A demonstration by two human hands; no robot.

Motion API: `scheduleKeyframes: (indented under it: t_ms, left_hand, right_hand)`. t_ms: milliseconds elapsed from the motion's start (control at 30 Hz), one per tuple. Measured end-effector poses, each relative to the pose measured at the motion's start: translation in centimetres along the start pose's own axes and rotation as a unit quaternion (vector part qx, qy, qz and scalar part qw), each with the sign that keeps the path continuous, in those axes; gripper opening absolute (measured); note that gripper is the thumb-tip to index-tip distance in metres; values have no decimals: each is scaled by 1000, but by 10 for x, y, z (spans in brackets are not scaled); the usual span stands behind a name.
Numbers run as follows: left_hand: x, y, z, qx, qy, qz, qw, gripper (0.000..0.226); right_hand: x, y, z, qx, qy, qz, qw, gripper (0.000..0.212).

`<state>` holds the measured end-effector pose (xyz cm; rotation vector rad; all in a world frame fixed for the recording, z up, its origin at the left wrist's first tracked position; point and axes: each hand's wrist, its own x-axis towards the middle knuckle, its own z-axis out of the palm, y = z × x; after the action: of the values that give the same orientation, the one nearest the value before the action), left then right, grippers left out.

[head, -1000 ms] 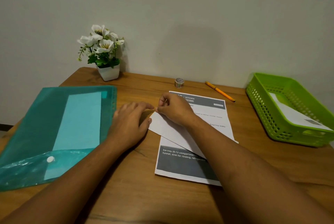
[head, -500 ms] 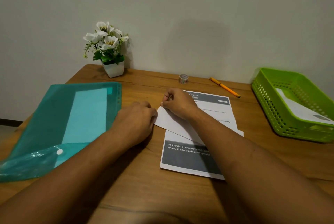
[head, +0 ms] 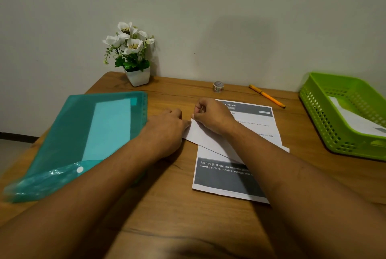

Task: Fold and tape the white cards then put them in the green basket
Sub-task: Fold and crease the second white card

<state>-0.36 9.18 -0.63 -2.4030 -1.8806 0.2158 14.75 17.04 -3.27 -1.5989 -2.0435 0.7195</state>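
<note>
Wooden worktop (head: 188, 221): bare room front-centre. Teal folder (head: 83, 133) along L edge; green basket (head: 313, 100) at R edge. White card (head: 200, 136) lies slanted on printed sheet (head: 225, 177), centre. Right hand (head: 211, 116) fingers pinch its top-L corner. Left hand (head: 167, 131) fingers curled against same tip, prob. pressing; grip hidden, cannot tell.

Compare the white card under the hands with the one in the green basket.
The folding card lies on the printed sheet, with the left hand and right hand at its corner; the basket card lies untouched inside the green basket. The folding card shows plain white; the basket card shows a grey patch. Both are white.
</note>
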Motion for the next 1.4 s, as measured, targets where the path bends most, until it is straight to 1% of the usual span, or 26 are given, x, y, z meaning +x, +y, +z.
scheduleKeyframes:
  t_ms: [67,200,300,400,467,567,633,767,933,1033,1133,1167,1267,1300,1400]
  left_hand:
    - [-7,-6,2,-5,1,19,1000,52]
    - [-26,-23,8,-58,27,59,996,45]
    - [-39,-31,24,-123,69,64,988,45]
    - [-46,-33,42,-201,105,58,972,43]
    - [-46,-33,48,-212,114,53,969,43]
    - [-45,-32,48,-211,124,51,968,43]
    - [-46,-31,49,-212,123,50,968,46]
    - [-47,-30,47,-216,105,42,970,58]
    - [-48,-30,47,-214,106,42,970,57]
    - [-49,-31,47,-211,108,46,970,55]
    - [-49,-31,47,-208,106,44,971,53]
    - [-49,-31,46,-209,106,44,971,53]
    - [-48,-30,46,-210,109,44,971,52]
    - [-48,-30,46,-210,110,44,971,52]
    - [-49,-30,47,-210,110,44,970,53]
  right_hand:
    - [1,1,2,-2,5,-1,1000,11]
    - [1,3,2,3,10,-2,1000,12]
    - [0,2,2,3,10,1,1000,11]
    - [-4,0,2,-7,18,-1,1000,10]
    - [-9,-1,2,-17,0,-11,1000,17]
    - [-17,1,2,-30,-23,-40,998,39]
    - [-17,2,2,-34,-25,-49,998,43]
    - [-14,2,3,-15,-10,-40,999,35]
    - [-7,-2,7,-36,36,-2,999,23]
    - [-6,-3,10,-48,67,2,997,20]
    - [-12,-2,10,-57,52,-14,997,16]
    - [-16,-1,10,-51,38,-25,998,18]
    - [-26,5,9,-46,6,-61,997,47]
    - [-28,8,9,-48,5,-70,996,52]
    - [-29,9,8,-48,5,-81,996,54]
